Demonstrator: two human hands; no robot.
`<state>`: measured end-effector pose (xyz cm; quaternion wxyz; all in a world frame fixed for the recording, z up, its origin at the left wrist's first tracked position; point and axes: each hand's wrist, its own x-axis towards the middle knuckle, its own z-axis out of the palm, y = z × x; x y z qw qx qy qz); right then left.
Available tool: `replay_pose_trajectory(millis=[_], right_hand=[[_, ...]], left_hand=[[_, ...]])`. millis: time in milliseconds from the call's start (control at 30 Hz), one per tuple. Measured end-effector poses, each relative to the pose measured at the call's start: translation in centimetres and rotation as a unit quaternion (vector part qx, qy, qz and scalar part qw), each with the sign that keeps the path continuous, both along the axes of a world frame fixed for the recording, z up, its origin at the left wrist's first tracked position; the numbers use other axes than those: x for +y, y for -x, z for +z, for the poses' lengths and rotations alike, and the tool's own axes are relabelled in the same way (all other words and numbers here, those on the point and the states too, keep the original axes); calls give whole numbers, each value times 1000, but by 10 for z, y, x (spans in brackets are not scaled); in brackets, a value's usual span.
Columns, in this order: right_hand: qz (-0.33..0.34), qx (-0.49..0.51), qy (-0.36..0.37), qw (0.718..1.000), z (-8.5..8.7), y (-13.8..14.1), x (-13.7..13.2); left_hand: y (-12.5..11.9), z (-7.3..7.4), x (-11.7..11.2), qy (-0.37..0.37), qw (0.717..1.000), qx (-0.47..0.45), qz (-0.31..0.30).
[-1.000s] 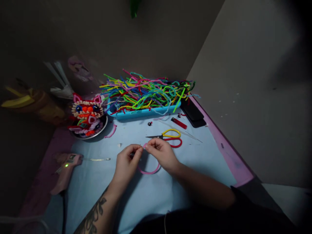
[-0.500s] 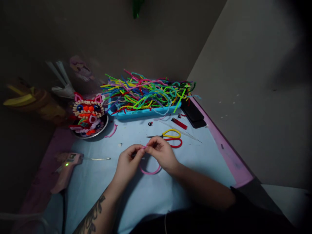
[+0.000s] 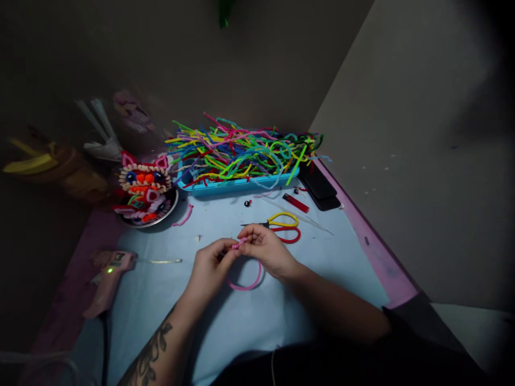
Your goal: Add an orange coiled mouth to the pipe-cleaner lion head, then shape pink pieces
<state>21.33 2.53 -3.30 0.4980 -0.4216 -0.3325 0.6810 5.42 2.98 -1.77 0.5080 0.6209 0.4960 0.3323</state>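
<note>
A pink pipe cleaner hangs in a loop below my hands, its upper part twisted between my fingertips. My left hand pinches it from the left with thumb and forefinger. From the right, my right hand also has its fingers closed on the twisted part, very near the left fingertips. Just behind the right hand lie scissors with one yellow and one red handle, the dark blades pointing left. A short twisted pink piece rests on the pale blue table cover farther left.
A blue tray heaped with colourful pipe cleaners stands at the back. To its left, a bowl holds fuzzy animal figures. A pink glue gun with a lit green light lies left. A red lighter and black phone are right.
The right fingers have shifted slightly up and left, and more of the twisted pink part shows between the fingertips. The hanging loop has swung a little left.
</note>
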Motion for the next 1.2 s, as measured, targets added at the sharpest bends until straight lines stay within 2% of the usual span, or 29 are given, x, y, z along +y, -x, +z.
replay_pose_trajectory(millis=[133,233,433,633,767,967,1200], right_hand=[[9,-16,-2,1000,1,-1,0],[14,-11,-6,1000,3,0,0],[-9,-9,5,1000,3,-2,3],[2,0,30,1000,3,-3,6],[11,-21,7,1000,2,-3,3],[31,-100,-39,994,2,-4,2],[49,-128,-79,987,7,-6,1]], left_hand=[[1,1,-1,-27,999,31,7],[1,2,0,-17,999,29,7],[2,6,5,94,991,-94,22],[2,11,9,137,983,-119,16],[1,9,7,111,989,-91,24],[2,3,4,49,999,-16,-7],[1,5,1,-4,1000,12,24]])
